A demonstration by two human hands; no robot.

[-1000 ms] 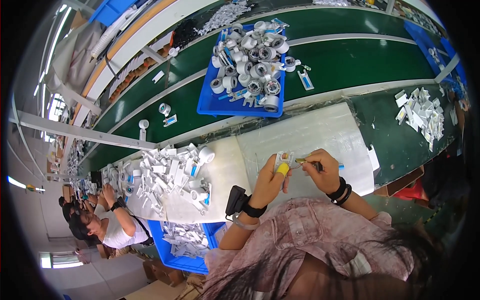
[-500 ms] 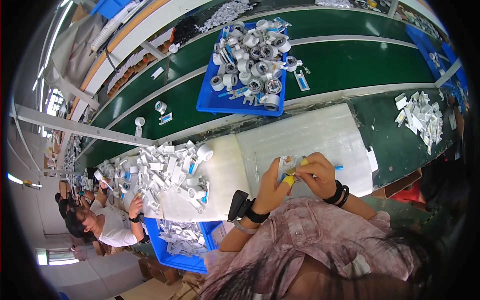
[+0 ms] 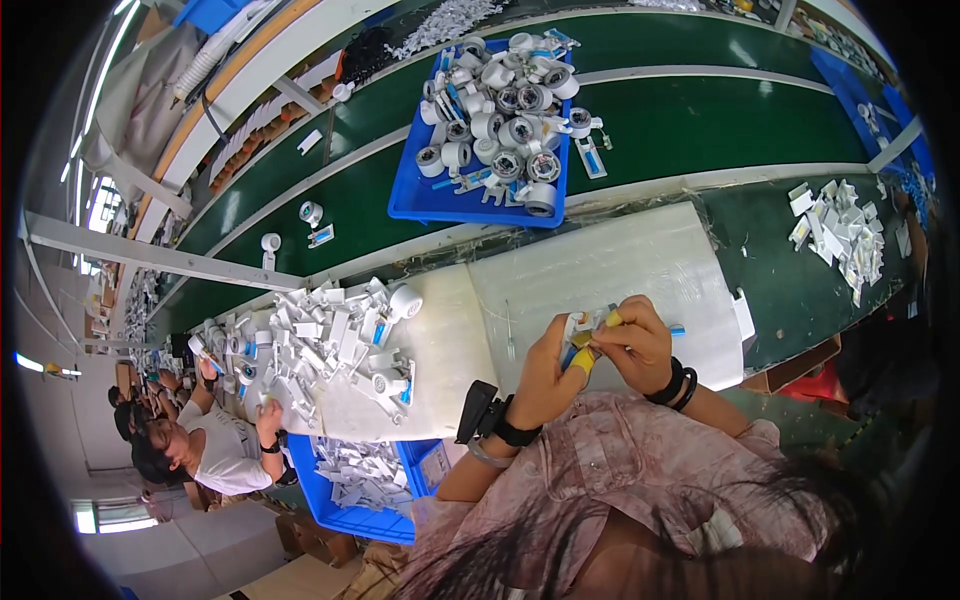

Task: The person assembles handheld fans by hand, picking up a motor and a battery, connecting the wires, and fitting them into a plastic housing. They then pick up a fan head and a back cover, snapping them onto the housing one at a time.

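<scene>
Over the pale mat (image 3: 620, 250), my left hand (image 3: 545, 378) is closed around a small white plastic part (image 3: 578, 323) with some blue on it. My right hand (image 3: 640, 350) meets it from the right, thumb and fingertips pinched against the part. Yellow coverings wrap some fingertips on both hands. Between the fingers the part is mostly hidden, so its exact kind does not show. A thin clear stick-like item (image 3: 510, 330) lies left of my hands. Just beyond my right hand a small blue piece (image 3: 677, 330) rests on the mat.
A blue tray (image 3: 400, 200) of round white parts stands on the green conveyor (image 3: 710, 125). White pieces heap at left (image 3: 335, 325) and right (image 3: 840, 240). Below the left heap sits a blue bin (image 3: 320, 495). A co-worker (image 3: 215, 450) works at far left.
My hands stay together at the same place, with small finger shifts on the white part. The co-worker's near hand has moved slightly left and down.
</scene>
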